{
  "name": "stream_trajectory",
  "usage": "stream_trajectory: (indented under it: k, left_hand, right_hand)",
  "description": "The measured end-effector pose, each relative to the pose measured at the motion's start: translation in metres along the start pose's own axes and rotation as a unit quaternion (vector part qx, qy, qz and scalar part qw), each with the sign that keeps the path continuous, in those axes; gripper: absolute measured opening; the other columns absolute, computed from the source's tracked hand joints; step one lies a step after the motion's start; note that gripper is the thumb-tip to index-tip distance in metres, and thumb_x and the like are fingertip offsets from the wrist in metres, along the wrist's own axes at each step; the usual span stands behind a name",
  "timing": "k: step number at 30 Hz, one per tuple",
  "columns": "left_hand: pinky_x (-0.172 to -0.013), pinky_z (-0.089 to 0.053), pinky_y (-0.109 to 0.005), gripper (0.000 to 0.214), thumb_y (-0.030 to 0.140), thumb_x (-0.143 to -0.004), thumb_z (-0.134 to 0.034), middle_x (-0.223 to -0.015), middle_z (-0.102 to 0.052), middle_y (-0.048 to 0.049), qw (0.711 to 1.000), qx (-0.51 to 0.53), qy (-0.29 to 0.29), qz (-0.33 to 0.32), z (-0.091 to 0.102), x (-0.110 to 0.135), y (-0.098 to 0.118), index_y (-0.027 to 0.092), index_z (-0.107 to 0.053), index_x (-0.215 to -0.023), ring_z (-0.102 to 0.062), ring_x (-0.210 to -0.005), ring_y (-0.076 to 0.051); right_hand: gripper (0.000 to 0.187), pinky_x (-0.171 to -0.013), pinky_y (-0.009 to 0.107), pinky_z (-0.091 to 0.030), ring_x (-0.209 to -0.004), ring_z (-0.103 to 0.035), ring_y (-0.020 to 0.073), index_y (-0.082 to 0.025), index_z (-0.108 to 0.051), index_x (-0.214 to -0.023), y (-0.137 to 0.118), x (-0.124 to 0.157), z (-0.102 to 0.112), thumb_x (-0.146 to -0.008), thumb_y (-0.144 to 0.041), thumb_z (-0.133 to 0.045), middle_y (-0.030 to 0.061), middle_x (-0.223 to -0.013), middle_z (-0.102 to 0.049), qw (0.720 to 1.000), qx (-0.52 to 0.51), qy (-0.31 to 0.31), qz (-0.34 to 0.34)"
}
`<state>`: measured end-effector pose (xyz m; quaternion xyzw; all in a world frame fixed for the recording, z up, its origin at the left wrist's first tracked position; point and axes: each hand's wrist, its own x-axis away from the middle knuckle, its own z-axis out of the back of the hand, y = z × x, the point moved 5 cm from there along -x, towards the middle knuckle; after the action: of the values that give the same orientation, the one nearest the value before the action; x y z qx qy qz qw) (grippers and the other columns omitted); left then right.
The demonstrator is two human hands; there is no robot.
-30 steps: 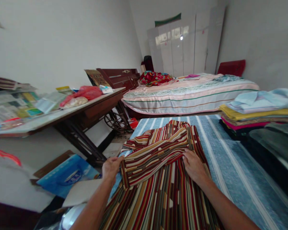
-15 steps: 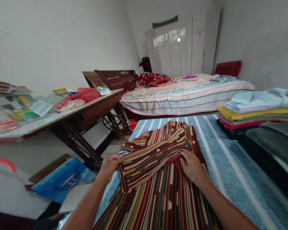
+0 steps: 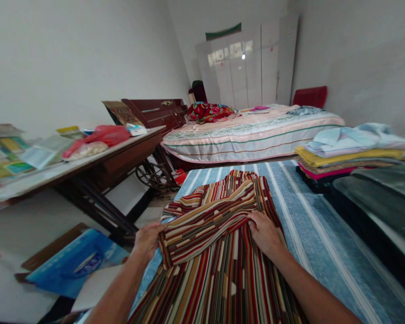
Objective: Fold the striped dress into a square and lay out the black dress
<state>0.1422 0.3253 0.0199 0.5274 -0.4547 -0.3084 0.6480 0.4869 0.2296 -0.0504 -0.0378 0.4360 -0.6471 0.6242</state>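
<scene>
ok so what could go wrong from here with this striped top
The sleeve could crease: its fabric bunches near the fingertips of the right hand. The striped top lies close to the left edge of the blue striped sheet, so a tug by the left hand might drag it over. The pale blue cloth sits loosely on the folded stack and might slip if bumped.

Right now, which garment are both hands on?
The striped garment, spread on the blue cloth: left hand pinching the sleeve at its cuff, right hand farther along. Unlike it, the folded clothes at right are stacked and untouched.
</scene>
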Motion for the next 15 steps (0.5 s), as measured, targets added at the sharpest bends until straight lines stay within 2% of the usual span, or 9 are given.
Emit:
stream_trajectory:
  k: [3,7,10,13,15]
  left_hand:
    - [-0.038,-0.047,-0.021,0.017,0.0,-0.064,-0.065,-0.048,-0.059,0.0009,1.0,-0.008,-0.005,-0.004,0.0,0.003,-0.001,0.012,-0.056,-0.07,-0.055,-0.039,-0.013]
    - [-0.043,-0.051,-0.025,0.019,0.004,-0.061,-0.072,-0.057,-0.064,-0.0022,0.999,-0.025,-0.037,0.009,0.001,0.007,-0.004,0.011,-0.06,-0.074,-0.059,-0.045,-0.015]
    - [-0.042,-0.051,-0.025,0.022,0.002,-0.06,-0.072,-0.058,-0.064,-0.002,0.998,-0.057,-0.041,0.008,0.003,0.008,-0.004,0.012,-0.06,-0.076,-0.06,-0.045,-0.015]
    - [-0.042,-0.05,-0.023,0.023,-0.001,-0.062,-0.067,-0.057,-0.064,-0.0014,0.998,-0.047,-0.044,-0.017,-0.002,0.009,0.009,0.013,-0.06,-0.08,-0.06,-0.046,-0.015]
    - [-0.045,-0.052,-0.024,0.023,-0.002,-0.065,-0.061,-0.06,-0.065,-0.0018,0.997,-0.007,-0.065,-0.028,-0.008,0.01,0.022,0.013,-0.059,-0.081,-0.062,-0.048,-0.016]
  right_hand:
    - [0.027,-0.096,0.038,-0.041,-0.104,-0.057,0.0205,-0.02,-0.065,-0.089,0.001,-0.001,0.0,-0.079,-0.007,-0.043,0.0074,-0.103,-0.065,1.0,0.0,-0.001,-0.003]
    - [0.028,-0.096,0.037,-0.041,-0.103,-0.057,0.0205,-0.02,-0.064,-0.09,-0.002,-0.001,0.003,-0.08,-0.007,-0.042,0.0073,-0.102,-0.065,1.0,0.0,-0.003,-0.006]
    - [0.03,-0.095,0.037,-0.041,-0.101,-0.056,0.021,-0.02,-0.063,-0.1,-0.007,-0.001,0.005,-0.08,-0.008,-0.043,0.0068,-0.104,-0.064,1.0,0.004,-0.013,0.002]
    - [0.035,-0.094,0.037,-0.041,-0.098,-0.055,0.0214,-0.021,-0.06,-0.108,-0.012,0.0,0.006,-0.079,-0.008,-0.045,0.0061,-0.104,-0.062,0.999,0.016,-0.027,0.009]
    - [0.032,-0.092,0.037,-0.042,-0.097,-0.055,0.0214,-0.022,-0.062,-0.102,-0.013,0.0,0.006,-0.08,-0.008,-0.043,0.0059,-0.101,-0.062,0.999,0.023,-0.029,0.01]
